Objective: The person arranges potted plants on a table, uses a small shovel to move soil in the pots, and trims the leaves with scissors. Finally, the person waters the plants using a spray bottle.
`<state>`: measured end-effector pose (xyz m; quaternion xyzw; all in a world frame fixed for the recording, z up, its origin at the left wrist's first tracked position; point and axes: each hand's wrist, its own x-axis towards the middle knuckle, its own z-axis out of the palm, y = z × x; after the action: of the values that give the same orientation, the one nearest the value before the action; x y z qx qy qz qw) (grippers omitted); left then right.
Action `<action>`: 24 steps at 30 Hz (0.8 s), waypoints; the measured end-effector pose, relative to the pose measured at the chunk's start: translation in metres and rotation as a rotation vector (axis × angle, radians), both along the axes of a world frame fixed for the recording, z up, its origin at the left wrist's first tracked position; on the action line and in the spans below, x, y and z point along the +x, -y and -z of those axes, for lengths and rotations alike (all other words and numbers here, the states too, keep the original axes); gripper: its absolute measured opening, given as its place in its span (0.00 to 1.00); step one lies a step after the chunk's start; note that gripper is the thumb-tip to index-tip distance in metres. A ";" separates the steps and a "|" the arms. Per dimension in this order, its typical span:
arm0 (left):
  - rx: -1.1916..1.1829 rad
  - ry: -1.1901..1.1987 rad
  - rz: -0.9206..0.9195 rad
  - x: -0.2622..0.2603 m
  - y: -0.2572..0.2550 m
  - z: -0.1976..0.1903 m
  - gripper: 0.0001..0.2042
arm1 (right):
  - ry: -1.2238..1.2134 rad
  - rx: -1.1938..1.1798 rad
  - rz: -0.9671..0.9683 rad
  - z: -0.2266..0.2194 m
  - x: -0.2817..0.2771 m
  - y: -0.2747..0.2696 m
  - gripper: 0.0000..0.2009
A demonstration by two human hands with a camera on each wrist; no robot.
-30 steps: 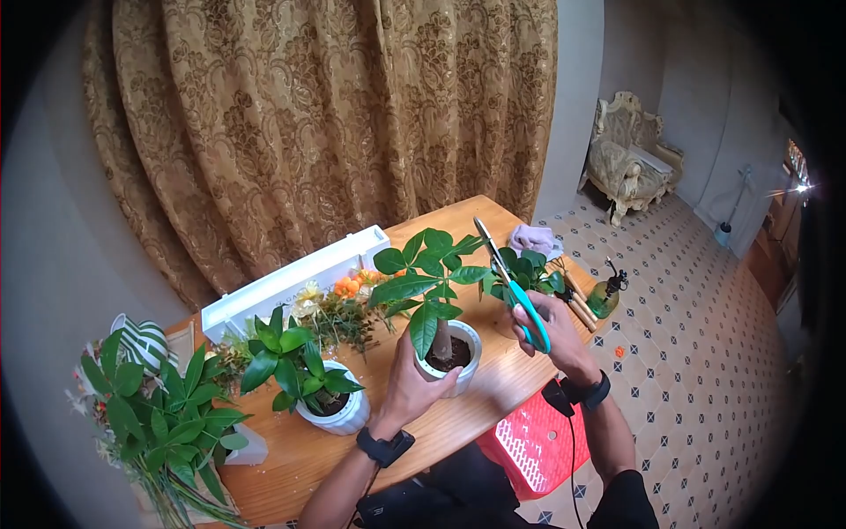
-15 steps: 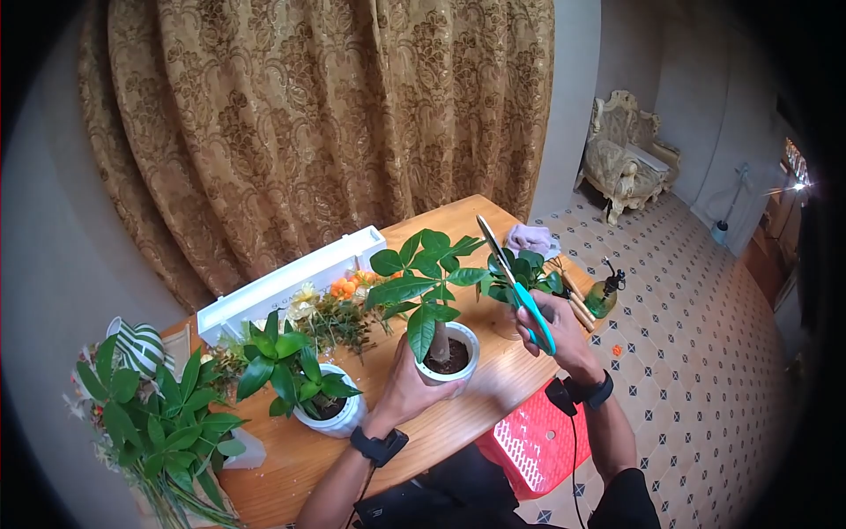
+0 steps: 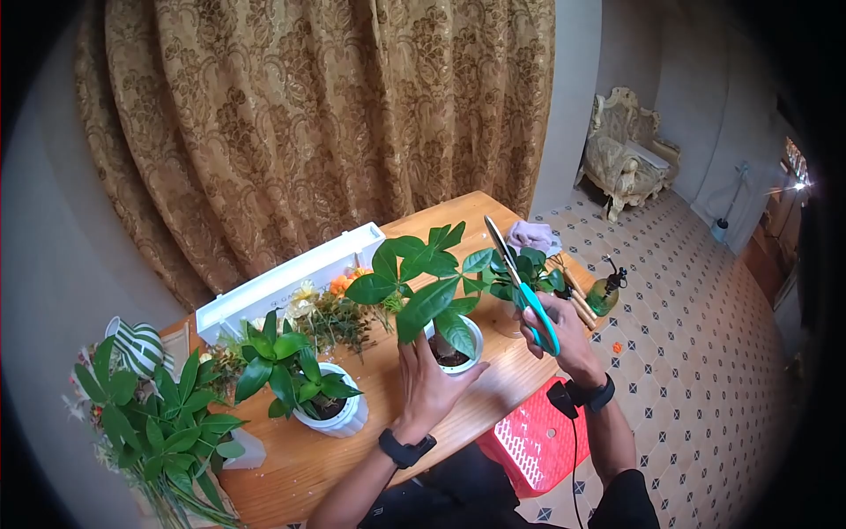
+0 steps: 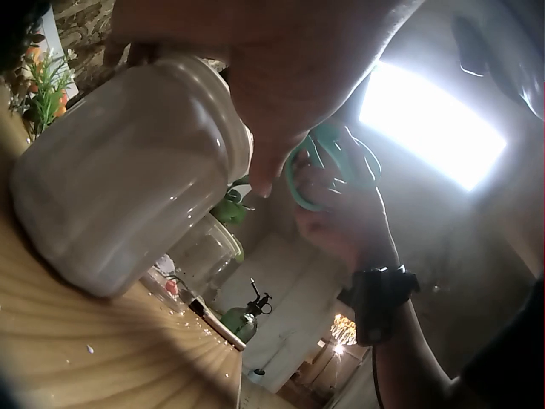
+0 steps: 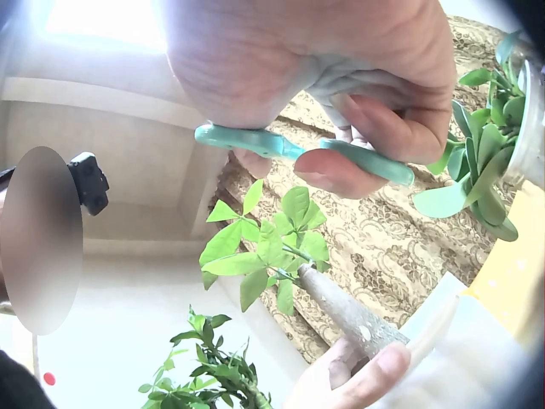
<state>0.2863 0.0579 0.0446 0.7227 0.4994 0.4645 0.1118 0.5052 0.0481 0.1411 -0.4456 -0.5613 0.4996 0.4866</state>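
Note:
My left hand [image 3: 430, 392] grips a white ribbed pot [image 4: 128, 170] near its rim, thumb along the near side. From the pot's dark soil rises a small tree with a thick trunk [image 5: 345, 311] and broad green leaves [image 3: 427, 309]. In my right hand [image 3: 571, 333] is a pair of scissors [image 3: 531, 304] with teal handles, fingers through the loops. The long blades point up and away, close together, just right of the foliage. In the right wrist view the handles [image 5: 247, 139] show, while the blades are hidden.
Another potted plant [image 3: 330, 423] stands left of the held pot. Cut leafy stems [image 3: 167, 432] lie at the table's left end. Behind are artificial flowers [image 3: 322, 309] and a long white planter box [image 3: 291, 273]. A leafy plant, wooden-handled tools [image 3: 582, 304] and a spray bottle [image 3: 606, 291] are at right.
The potted tree has turned, so its leaves now spread in different directions. My left hand has shifted right and toward me around the pot. The right hand with the scissors has barely moved.

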 end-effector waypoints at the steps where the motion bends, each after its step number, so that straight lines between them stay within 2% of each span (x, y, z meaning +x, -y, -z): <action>1: -0.006 0.036 0.067 -0.003 -0.003 0.000 0.52 | 0.000 -0.001 -0.001 0.001 0.000 -0.001 0.15; 6: -0.137 0.105 0.318 -0.031 -0.006 -0.025 0.53 | -0.009 -0.004 -0.049 0.002 0.006 -0.001 0.14; 9: -0.157 0.047 0.348 -0.039 -0.008 -0.031 0.54 | -0.001 0.053 -0.089 0.001 0.006 0.001 0.15; 13: -0.319 0.111 0.455 -0.040 -0.014 -0.035 0.53 | 0.004 0.081 -0.089 0.001 0.005 0.009 0.16; 15: -0.356 0.155 0.495 -0.039 -0.017 -0.034 0.51 | 0.055 0.115 -0.015 0.001 0.003 0.014 0.15; 18: -0.282 0.063 0.426 -0.035 -0.018 -0.022 0.49 | 0.119 0.170 0.074 0.005 0.005 0.017 0.16; 22: -0.117 -0.020 0.186 -0.016 -0.003 -0.011 0.50 | 0.290 0.256 0.223 -0.002 -0.001 0.023 0.17; 24: -0.073 -0.037 0.127 -0.007 0.005 -0.011 0.52 | 0.579 0.423 0.329 -0.010 -0.005 0.025 0.19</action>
<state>0.2794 0.0533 0.0555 0.7568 0.4713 0.4244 0.1582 0.5006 0.0228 0.1512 -0.5421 -0.6869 0.1421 0.4627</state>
